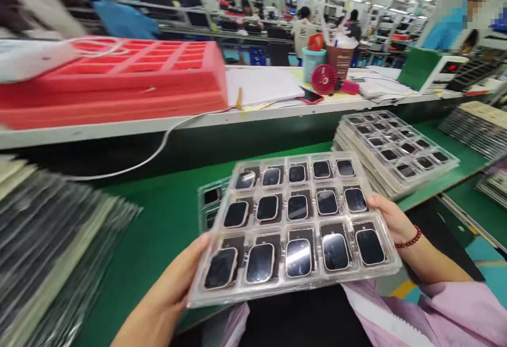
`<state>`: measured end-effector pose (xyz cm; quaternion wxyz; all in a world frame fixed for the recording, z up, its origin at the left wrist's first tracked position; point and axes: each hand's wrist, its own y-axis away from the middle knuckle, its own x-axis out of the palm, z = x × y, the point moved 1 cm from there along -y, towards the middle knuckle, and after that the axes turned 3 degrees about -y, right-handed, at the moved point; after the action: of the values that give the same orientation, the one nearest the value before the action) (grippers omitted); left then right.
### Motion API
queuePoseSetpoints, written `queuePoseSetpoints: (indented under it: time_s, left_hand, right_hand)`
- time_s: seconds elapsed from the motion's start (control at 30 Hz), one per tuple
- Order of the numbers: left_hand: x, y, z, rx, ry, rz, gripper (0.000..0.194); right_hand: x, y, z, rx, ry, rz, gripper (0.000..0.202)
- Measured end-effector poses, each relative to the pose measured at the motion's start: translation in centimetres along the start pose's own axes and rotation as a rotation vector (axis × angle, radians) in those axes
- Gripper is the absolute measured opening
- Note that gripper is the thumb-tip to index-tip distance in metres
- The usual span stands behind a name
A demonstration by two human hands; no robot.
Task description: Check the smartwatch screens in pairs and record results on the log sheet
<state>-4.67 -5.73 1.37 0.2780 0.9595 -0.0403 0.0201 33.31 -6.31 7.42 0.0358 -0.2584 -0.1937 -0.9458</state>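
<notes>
A clear plastic tray point(277, 225) holds several dark, rounded-square watch-like screens in rows. My left hand point(178, 273) grips its left edge and my right hand point(390, 217) grips its right edge, with a red bead bracelet on that wrist. The tray is held up and tilted, its near edge close to my body. Partly hidden behind its left side, another tray point(204, 207) with similar screens lies on the green mat point(158, 220). To the right stands a stack of trays point(364, 162), the top one filled with screens.
Stacked trays point(51, 252) stand at the left, and more point(475, 130) at the far right. A raised white shelf point(269, 112) carries a red foam block point(119, 91), papers, a phone, a pink fan and cups. A white cable hangs down. People sit or stand in the background.
</notes>
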Motion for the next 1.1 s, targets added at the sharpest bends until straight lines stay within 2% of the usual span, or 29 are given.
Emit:
queuePoseSetpoints:
  time_s: [0.1,0.2,0.37,0.47,0.53,0.63,0.73,0.93,1.1]
  left_hand:
    - [0.3,1.3,1.1,-0.011,0.071,0.024,0.089]
    - [-0.5,1.4,1.5,0.096,0.032,0.007,0.078]
    - [-3.9,-0.7,0.6,0.188,-0.175,-0.127,0.067]
    - [-5.8,-2.1,-0.3,0.202,-0.391,-0.206,0.053]
    - [-6.6,-2.6,-0.6,0.192,-0.539,-0.203,0.047]
    - [-7.0,-2.9,-0.4,0.178,-0.651,-0.148,0.045]
    - [-6.9,-2.9,-0.2,0.21,-0.69,-0.149,0.044]
    - [-6.0,-2.5,-0.1,0.225,-0.747,-0.164,0.043]
    - [-5.4,-2.9,-0.3,0.238,-0.781,-0.064,0.046]
  right_hand:
    - [-0.7,-4.1,-2.2,0.034,0.048,0.034,0.032]
    - [-0.6,-8.9,-3.3,-0.057,0.139,0.052,0.036]
    - [1.7,-16.7,-3.6,-0.269,0.508,0.055,0.039]
    - [2.7,-20.2,-4.1,-0.298,0.645,0.035,0.032]
    - [2.8,-21.7,-4.5,-0.314,0.745,0.038,0.027]
    - [2.5,-22.8,-4.7,-0.358,0.885,0.06,0.025]
    - [2.2,-22.9,-4.6,-0.4,0.986,0.072,0.025]
    - [1.3,-21.1,-4.5,-0.446,1.137,0.081,0.027]
    - [0.1,-20.5,-3.5,-0.48,1.269,0.092,0.027]
